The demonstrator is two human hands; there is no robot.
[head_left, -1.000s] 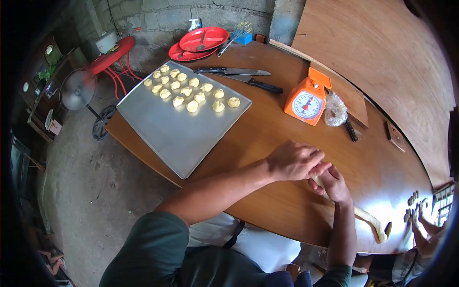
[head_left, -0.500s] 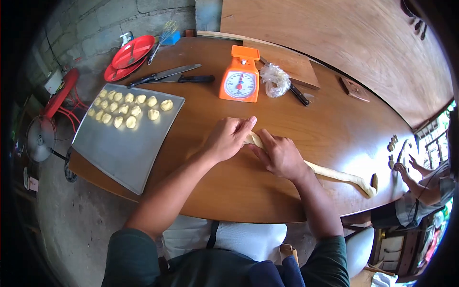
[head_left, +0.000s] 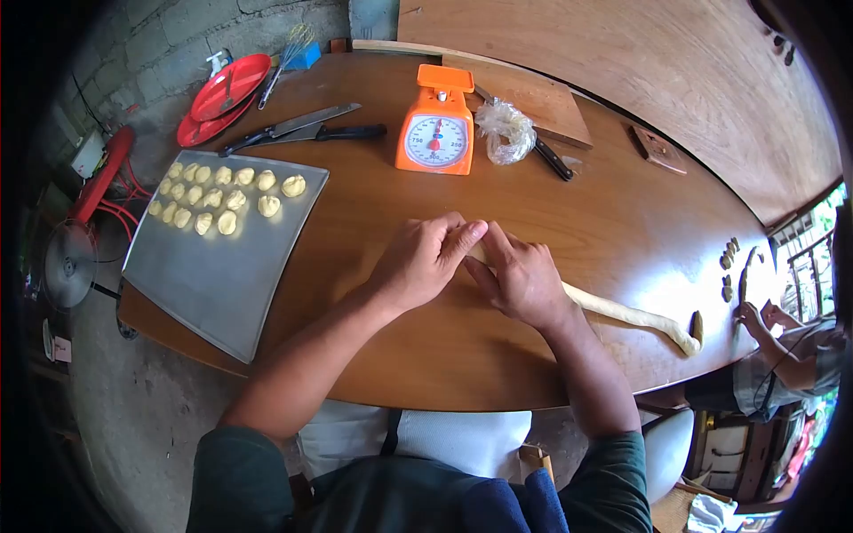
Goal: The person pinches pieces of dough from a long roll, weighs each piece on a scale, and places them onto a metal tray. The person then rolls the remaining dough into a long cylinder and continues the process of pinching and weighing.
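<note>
A long pale dough rope (head_left: 631,314) runs across the brown table (head_left: 400,355) to the right. My right hand (head_left: 526,280) is closed around its near end. My left hand (head_left: 428,258) is closed on the tip of the same rope, and the two hands meet, thumbs close together. Only a little dough shows between them. Left of my hands lies a metal tray (head_left: 222,284) with several small dough pieces (head_left: 213,197) in rows. Beyond my hands stands an orange kitchen scale (head_left: 437,133) with an empty top.
Knives (head_left: 302,129) lie behind the tray, near red plates (head_left: 229,89) and a whisk (head_left: 286,64). A plastic bag (head_left: 506,131), another knife (head_left: 554,160) and a wooden board (head_left: 524,99) are beyond the scale. At far right, a co-worker (head_left: 791,355) handles dark strips.
My hands have drawn closer together, covering more of the dough between them. The tray and scale appear slightly higher and further left. The co-worker's hands have moved lower.
</note>
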